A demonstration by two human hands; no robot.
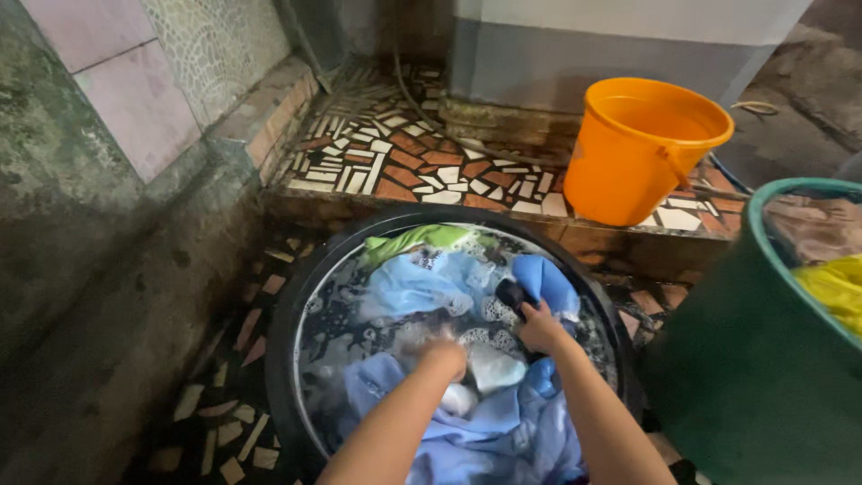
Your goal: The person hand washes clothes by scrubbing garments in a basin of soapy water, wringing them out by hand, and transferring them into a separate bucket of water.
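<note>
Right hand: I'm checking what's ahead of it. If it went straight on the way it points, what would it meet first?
Probably the dark cloth at the right hand's fingertips, then the blue garment; depth is unclear.

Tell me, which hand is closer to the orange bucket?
Right. The right hand is in the black tub on the side toward the orange bucket. The left hand is lower and further left, in the suds.

We see no packages, labels, signs or screens anywhere near our fingers, on either side or beyond them.
</note>
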